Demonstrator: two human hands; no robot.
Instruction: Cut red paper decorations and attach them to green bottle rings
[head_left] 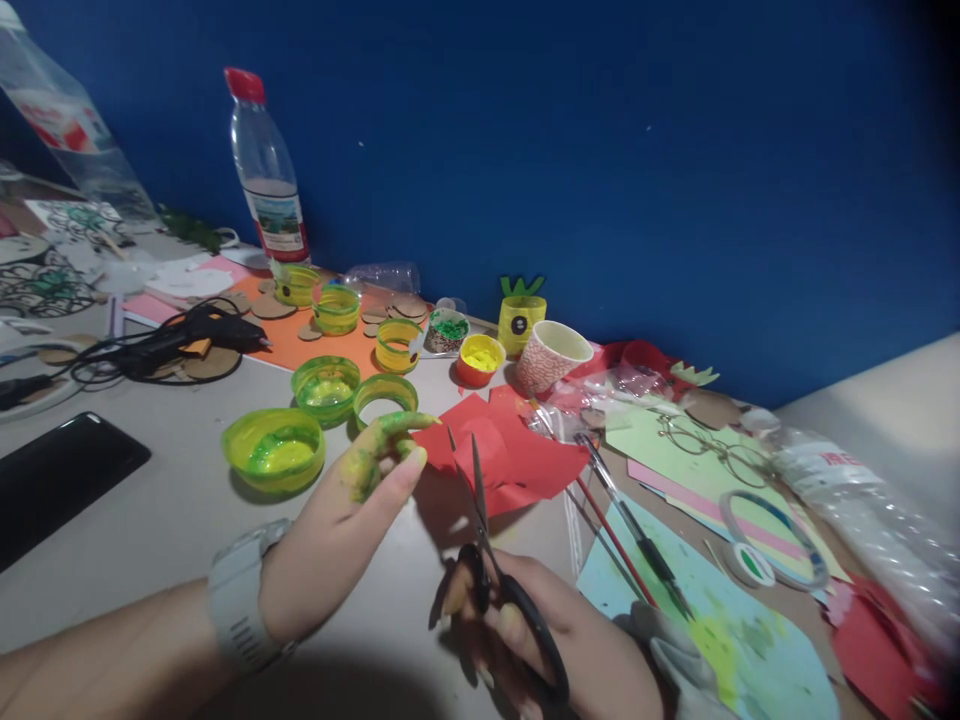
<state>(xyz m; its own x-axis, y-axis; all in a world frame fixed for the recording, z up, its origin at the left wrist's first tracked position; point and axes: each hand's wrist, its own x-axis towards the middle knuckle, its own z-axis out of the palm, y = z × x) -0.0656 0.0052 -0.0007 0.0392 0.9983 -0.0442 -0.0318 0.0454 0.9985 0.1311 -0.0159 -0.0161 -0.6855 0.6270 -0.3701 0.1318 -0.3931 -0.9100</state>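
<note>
- Gripping black-handled scissors [487,560], the right hand [555,650] has its fingers through the loops; the blades point away from the person with their tips over the red paper.
- Pinching the near edge of that red paper [510,450], the left hand [337,530] closes thumb and green-smeared fingertips [401,425] on it; a white watch [240,595] sits on the wrist.
- The red paper lies on the grey table [150,500], just beyond both hands, between the left fingertips and the scissor tips.
- Beyond the left hand stand green-and-yellow painted plastic rings and bowls [274,450], the nearest just past the knuckles.
- Left of the left forearm lies a black phone [60,480]; farther off that way is a black glue gun [187,335] with its cord.
- Right of the right hand, two paintbrushes [630,530] rest on a paint-stained blue sheet [712,620].
- Farther beyond the red paper are a yellow paint pot [480,358], a paper cup [549,355] and, well behind, a water bottle [266,170] with a red cap.
- Glasses [712,445] and a tape roll [772,525] lie farther right.
</note>
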